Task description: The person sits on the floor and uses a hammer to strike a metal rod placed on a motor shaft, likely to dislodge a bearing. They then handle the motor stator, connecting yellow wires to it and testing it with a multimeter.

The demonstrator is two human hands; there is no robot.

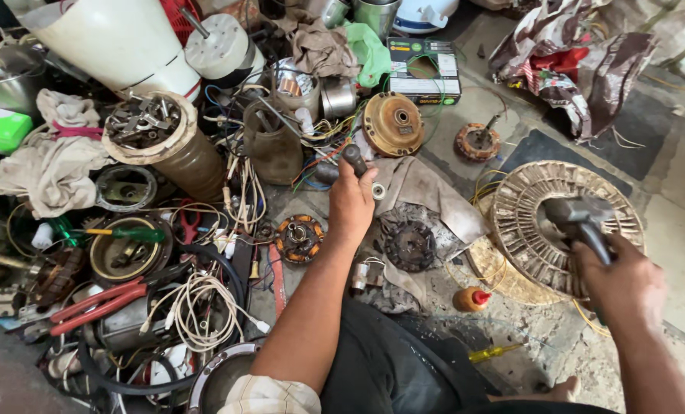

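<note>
On the floor among motor parts | my left hand [351, 201] grips a black tool handle [354, 159] | my right hand [626, 285] holds a hammer [580, 218] on the stator [526, 230] | stator looks still unstripped, windings left.

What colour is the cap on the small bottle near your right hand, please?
Red, on an orange bottle; the head view shows it.

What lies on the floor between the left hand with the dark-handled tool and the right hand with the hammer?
In the head view, between the left hand and right hand: a grey rag, a dark round rotor part, and the wound stator.
</note>
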